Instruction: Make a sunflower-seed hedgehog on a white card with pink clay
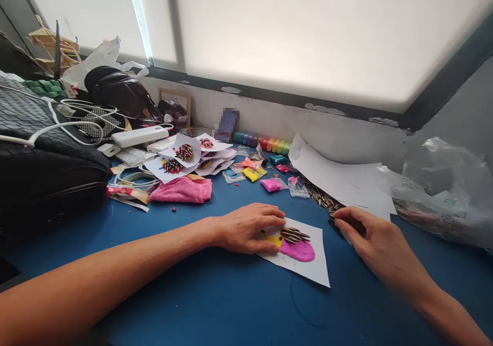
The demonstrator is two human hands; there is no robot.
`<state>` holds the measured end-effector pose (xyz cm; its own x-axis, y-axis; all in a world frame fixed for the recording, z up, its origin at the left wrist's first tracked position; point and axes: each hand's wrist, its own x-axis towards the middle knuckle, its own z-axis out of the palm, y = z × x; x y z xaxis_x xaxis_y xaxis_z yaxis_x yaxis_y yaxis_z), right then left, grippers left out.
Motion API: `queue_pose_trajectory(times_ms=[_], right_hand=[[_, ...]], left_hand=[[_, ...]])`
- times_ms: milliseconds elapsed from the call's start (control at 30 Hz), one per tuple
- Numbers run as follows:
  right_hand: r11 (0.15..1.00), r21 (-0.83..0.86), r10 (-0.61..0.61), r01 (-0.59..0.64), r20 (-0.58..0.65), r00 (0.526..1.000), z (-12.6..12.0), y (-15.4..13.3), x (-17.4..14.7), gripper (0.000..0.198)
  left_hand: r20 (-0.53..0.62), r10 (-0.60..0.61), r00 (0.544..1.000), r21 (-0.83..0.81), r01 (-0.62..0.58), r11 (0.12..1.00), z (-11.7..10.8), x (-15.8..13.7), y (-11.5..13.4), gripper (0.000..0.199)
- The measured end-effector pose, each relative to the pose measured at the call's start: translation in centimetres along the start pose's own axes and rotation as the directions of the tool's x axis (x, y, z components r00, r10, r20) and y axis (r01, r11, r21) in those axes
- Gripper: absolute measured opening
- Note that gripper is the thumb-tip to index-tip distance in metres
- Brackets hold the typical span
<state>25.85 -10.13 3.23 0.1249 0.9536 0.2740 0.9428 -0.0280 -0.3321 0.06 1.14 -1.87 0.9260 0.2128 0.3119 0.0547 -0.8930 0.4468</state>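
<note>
My left hand (250, 228) lies flat, fingers stretched, over the left part of a white paper card (320, 264) and presses it to the table. On the card is a hedgehog-like figure with a pink clay body (298, 252) and a yellow clay face (276, 239) with a dark eye. Striped sunflower seeds (295, 234) stick out of the upper body in a cluster. To the right, my right hand (372, 241) pinches with thumb and forefinger at the near end of a pile of sunflower seeds (322, 198); a seed is partly hidden at the fingertips.
White paper sheets (346, 179) lie behind the seeds, beside a clear plastic bag (442, 197). Clay packets (254, 174) and finished seed cards (171, 166) are at the back. A pink cloth (181, 189), a power strip (139, 135) and a black bag (46, 166) occupy the left.
</note>
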Motion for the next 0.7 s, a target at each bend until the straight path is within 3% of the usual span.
queue_pose_trajectory(times_ms=[100, 233, 700], right_hand=[[0.986, 0.107, -0.127, 0.128, -0.02, 0.992, 0.2, -2.7, -1.1, 0.025], [0.953, 0.127, -0.277, 0.275, -0.002, 0.961, 0.7, -5.0, -2.2, 0.027], [0.918, 0.0, -0.396, 0.396, -0.064, 0.916, 3.4, -5.8, -3.2, 0.022]], left_hand=[[-0.001, 0.011, 1.0, -0.005, -0.011, 1.0, 0.1, -0.1, -0.1, 0.043], [0.003, 0.001, 1.0, 0.0, -0.001, 1.0, 0.2, -0.1, -0.2, 0.044], [0.011, 0.002, 1.0, 0.0, -0.002, 1.0, 0.2, -0.1, -0.5, 0.046]])
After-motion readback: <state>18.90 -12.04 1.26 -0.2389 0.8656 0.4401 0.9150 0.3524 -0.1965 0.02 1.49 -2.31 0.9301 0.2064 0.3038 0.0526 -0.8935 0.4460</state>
